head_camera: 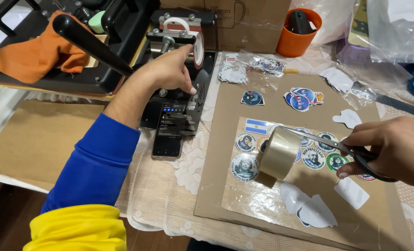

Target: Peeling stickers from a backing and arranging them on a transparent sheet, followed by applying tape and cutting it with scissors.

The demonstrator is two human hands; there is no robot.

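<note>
Right hand (393, 148): fingers (355, 169) curled through the black handles of a pair of scissors (337, 148), gripping them. The blades run left from the hand, and a roll of clear tape (279, 153) hangs threaded on them, out past the fingertips and tilted, just above a clear plastic sheet (262, 195). The roll does not touch the fingers.

Left hand (170, 72): reaches forward in a blue sleeve (98, 162) with a yellow cuff (79, 230) nearer the camera. Fingers bent downward, tips pressed on the front of a black mug press (188, 60) (cannot tell whether they pinch anything there). A white-edged cylinder sits in the press just right of the knuckles. A long black lever (91, 44) crosses above the wrist.

Below that hand: a phone (170, 132) with a lit screen, flat on the lace cloth covering the desk (160, 209).

Under the tape roll: round printed stickers (245, 167) and a small striped flag sticker (256, 126) beneath the plastic sheet, all on brown cardboard (216, 139). White sticker backs (314, 211) lie toward the near edge.

Further out: an orange cloth (35, 51) on the press at left, an orange cup (297, 35) at the back, crumpled plastic bags (393, 28) at right.
</note>
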